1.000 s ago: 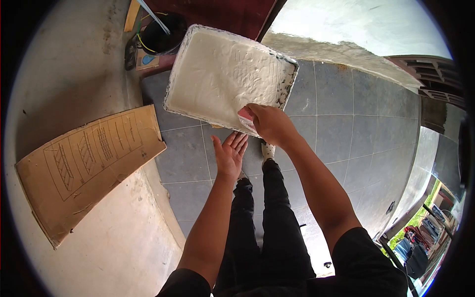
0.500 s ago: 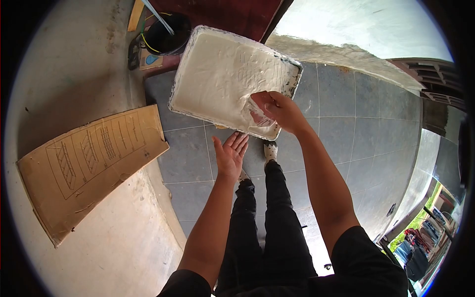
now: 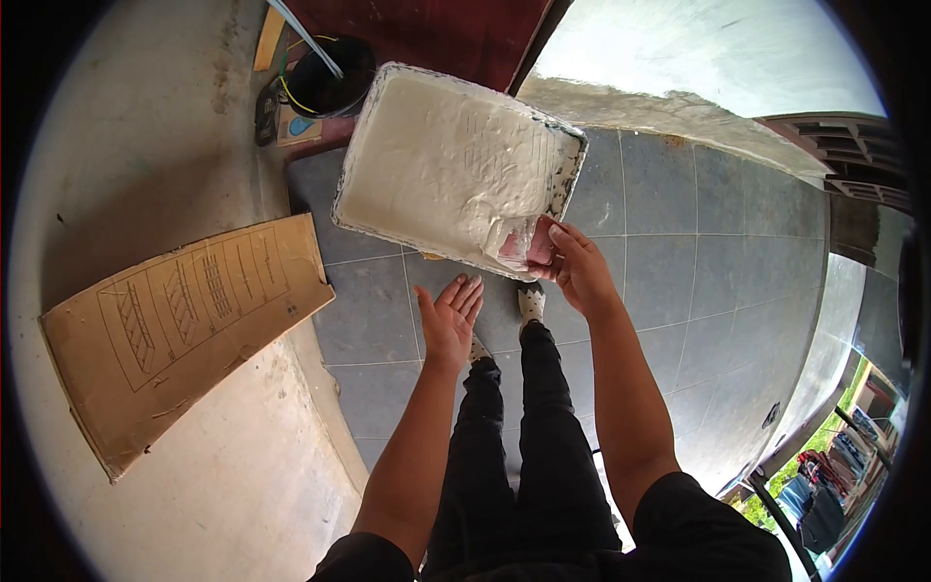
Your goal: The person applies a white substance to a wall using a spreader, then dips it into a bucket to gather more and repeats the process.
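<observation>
A wide shallow tray (image 3: 339, 209) full of off-white paste (image 3: 441, 160) lies tilted across the upper middle of the head view. At its lower right corner, my right hand (image 3: 586, 275) grips a reddish flat scraper (image 3: 529, 242) with pale paste smeared over its left part. The scraper overlaps the tray's near edge in this view. Below that edge, my left hand (image 3: 448, 325) is held palm up, its fingers stretched out and nothing in it. Ridges and a swirl mark the paste near the scraper.
A black bucket (image 3: 335, 82) with a pale stick in it stands left of the tray, by a dark red surface (image 3: 436, 34). A printed cardboard sheet (image 3: 184, 325) leans at the left. Grey floor tiles (image 3: 659, 184) run to the right, beside a partly coated wall (image 3: 718, 58).
My right hand has moved down and right with the scraper, turning it so its paste-covered face shows more. My left hand has dropped slightly away from the tray's edge.
</observation>
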`<state>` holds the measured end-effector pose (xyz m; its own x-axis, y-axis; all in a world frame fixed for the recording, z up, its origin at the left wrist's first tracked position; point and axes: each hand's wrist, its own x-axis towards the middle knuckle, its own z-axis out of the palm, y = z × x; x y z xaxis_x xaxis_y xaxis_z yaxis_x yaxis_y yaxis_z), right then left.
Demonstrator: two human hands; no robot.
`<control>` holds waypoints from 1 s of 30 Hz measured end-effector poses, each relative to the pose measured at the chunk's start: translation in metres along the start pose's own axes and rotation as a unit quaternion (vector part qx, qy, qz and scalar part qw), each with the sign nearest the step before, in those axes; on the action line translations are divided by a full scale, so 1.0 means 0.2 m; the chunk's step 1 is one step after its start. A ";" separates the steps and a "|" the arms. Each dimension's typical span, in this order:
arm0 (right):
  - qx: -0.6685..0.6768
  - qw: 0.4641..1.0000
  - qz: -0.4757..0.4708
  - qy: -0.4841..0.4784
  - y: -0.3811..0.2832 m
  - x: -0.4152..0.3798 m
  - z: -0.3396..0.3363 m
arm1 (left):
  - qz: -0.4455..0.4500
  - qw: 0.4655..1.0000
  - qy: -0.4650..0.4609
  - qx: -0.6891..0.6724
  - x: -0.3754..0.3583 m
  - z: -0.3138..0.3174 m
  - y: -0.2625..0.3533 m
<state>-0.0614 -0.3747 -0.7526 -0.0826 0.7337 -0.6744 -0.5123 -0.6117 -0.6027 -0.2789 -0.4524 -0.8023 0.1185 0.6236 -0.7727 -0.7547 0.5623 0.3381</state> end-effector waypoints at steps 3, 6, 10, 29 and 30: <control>0.006 1.000 -0.001 0.000 0.03 0.02 -0.03 | 0.001 1.000 -0.001 0.002 -0.01 0.00 -0.01; 0.002 0.999 -0.049 -0.017 0.00 0.01 -0.01 | 0.005 1.000 -0.004 -0.003 -0.01 0.00 -0.01; 0.045 0.995 -0.091 0.002 -0.03 -0.02 0.10 | 0.008 1.000 -0.008 -0.006 0.00 0.01 0.00; 0.140 0.990 -0.029 0.013 -0.02 -0.10 0.04 | 0.043 0.998 -0.009 -0.041 -0.19 0.00 0.04; 0.149 0.989 -0.018 0.006 -0.04 -0.13 0.05 | 0.043 0.998 -0.005 -0.043 -0.22 0.02 0.04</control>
<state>-0.0646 -0.3853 -0.7259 -0.0498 0.7485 -0.6612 -0.7441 -0.4694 -0.4753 -0.2886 -0.4731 -0.7632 0.0578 0.6731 -0.7373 -0.8149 0.4584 0.3546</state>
